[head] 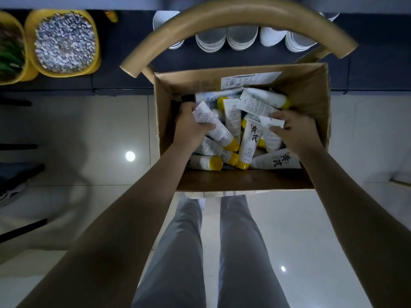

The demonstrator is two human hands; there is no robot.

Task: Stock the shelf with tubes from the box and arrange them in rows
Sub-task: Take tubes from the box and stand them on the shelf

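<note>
Your left hand (192, 127) is wrapped around a white, yellow-capped tube (214, 127), while your right hand (293, 132) pinches the flat end of another tube (271, 124). Both reach into the open cardboard box (244, 181), where more tubes lie jumbled; it rests on a wooden chair (240, 12) before a dark shelf (124, 63).
</note>
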